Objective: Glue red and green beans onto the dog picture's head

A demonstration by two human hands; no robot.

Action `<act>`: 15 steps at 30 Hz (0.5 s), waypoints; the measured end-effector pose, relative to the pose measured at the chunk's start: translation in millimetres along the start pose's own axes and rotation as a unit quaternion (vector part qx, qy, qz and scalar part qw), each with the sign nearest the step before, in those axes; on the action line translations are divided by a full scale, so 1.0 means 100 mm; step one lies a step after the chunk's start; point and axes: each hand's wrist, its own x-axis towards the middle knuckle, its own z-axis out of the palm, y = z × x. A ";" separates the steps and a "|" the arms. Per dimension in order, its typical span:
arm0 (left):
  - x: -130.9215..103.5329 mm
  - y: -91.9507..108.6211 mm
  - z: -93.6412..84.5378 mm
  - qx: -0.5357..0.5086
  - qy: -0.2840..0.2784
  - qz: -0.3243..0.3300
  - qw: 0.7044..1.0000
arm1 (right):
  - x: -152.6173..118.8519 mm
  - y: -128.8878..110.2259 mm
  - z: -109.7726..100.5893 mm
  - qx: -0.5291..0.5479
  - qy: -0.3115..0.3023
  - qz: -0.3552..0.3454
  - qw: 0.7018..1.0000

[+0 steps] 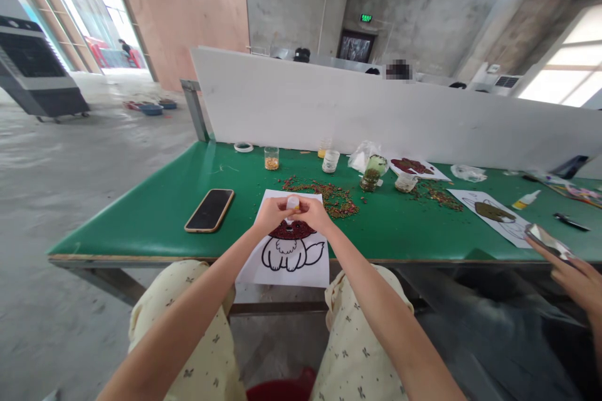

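Over the top of a sheet of paper (301, 274), my left hand (271, 214) and my right hand (314, 212) meet around a small white bottle (293, 202). Fingers of both hands are closed on it. The paper carries a black-outlined animal drawing. Its head (291, 230) is covered in dark red grains, while the body and tail are bare white. My fingers hide the upper part of the drawing. Red, green and brown beans (336, 199) lie scattered just beyond my right hand.
A phone (209, 210) lies left of the paper on the green table (141, 219). Behind stand a cup of yellow grains (271, 158), a clear cup (330, 161) and a tipped green jar (373, 174). At right, another person's hand (576, 279) holds a phone beside a second drawing (493, 213).
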 end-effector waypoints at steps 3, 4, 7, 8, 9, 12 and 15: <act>0.00 0.00 -0.01 0.003 -0.003 -0.005 1.000 | -0.01 -0.02 0.01 -0.023 0.003 -0.003 1.000; 0.00 0.01 -0.01 0.002 -0.004 -0.007 1.000 | -0.01 -0.02 0.01 -0.032 0.001 -0.003 0.999; 0.00 0.03 -0.03 -0.003 -0.004 -0.011 1.000 | -0.01 -0.05 0.01 -0.030 -0.005 0.002 1.000; 0.00 0.04 -0.03 -0.004 -0.004 -0.011 1.000 | -0.01 -0.05 0.01 -0.013 -0.005 0.006 1.000; 0.00 0.05 -0.04 -0.004 -0.003 -0.010 1.000 | -0.01 -0.06 0.02 0.010 -0.006 0.010 1.000; -0.01 0.06 -0.04 -0.005 0.001 -0.006 1.000 | 0.00 -0.07 0.02 0.066 -0.010 0.016 0.998; -0.01 0.06 -0.05 -0.010 0.001 -0.002 1.000 | 0.01 -0.08 0.03 0.093 -0.012 0.012 0.995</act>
